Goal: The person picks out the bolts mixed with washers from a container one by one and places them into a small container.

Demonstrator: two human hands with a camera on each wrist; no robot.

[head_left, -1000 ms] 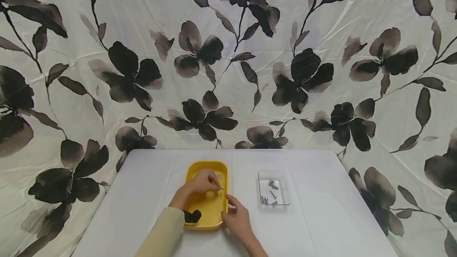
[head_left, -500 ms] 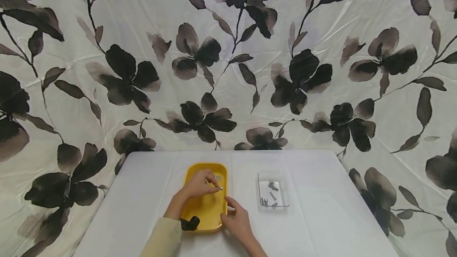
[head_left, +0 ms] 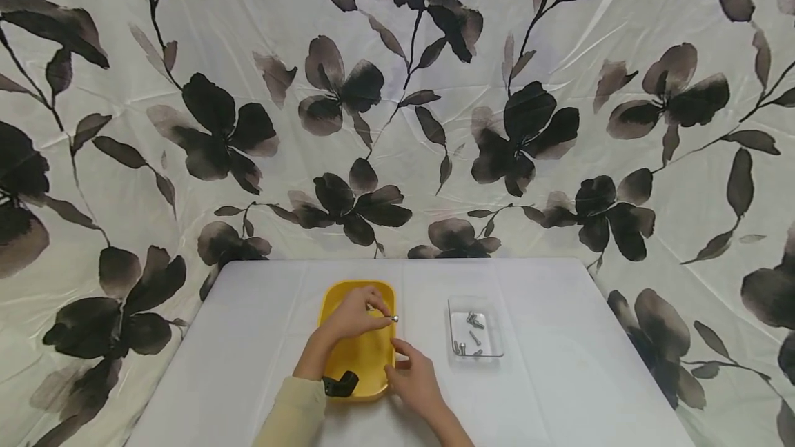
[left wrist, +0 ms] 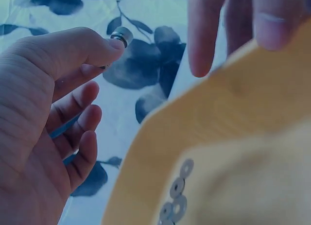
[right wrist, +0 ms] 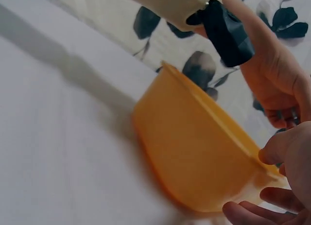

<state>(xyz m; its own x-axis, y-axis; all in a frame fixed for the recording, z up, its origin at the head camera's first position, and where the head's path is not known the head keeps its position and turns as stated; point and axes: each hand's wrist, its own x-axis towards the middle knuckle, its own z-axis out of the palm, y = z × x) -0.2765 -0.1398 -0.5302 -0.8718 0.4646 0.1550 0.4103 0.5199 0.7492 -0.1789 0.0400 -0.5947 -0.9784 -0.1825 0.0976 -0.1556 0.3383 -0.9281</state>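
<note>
My left hand (head_left: pixel 355 314) is over the right side of a yellow tray (head_left: pixel 354 392). Thumb and fingertips pinch a small silver bolt (left wrist: pixel 122 36), its round head sticking out past the thumb; its shank is mostly hidden by the fingers. The other left fingers curl loosely in the left wrist view. Several flat washers (left wrist: pixel 178 187) lie inside the tray, hidden by the left hand in the head view. My right hand (head_left: pixel 415 379) holds the tray's right side, thumb at the rim and fingers along the outer wall in the right wrist view.
A clear plastic box (head_left: pixel 497 355) with several silver bolts (head_left: pixel 475 338) stands on the white table (head_left: pixel 546 392), right of the tray. A black wrist camera (head_left: pixel 340 384) overlaps the tray's near left corner. Floral cloth (head_left: pixel 435 123) hangs behind and beside the table.
My left hand has moved right and slightly away from me, carrying the bolt from over the tray to its right rim. The right hand stays at the tray's side.
</note>
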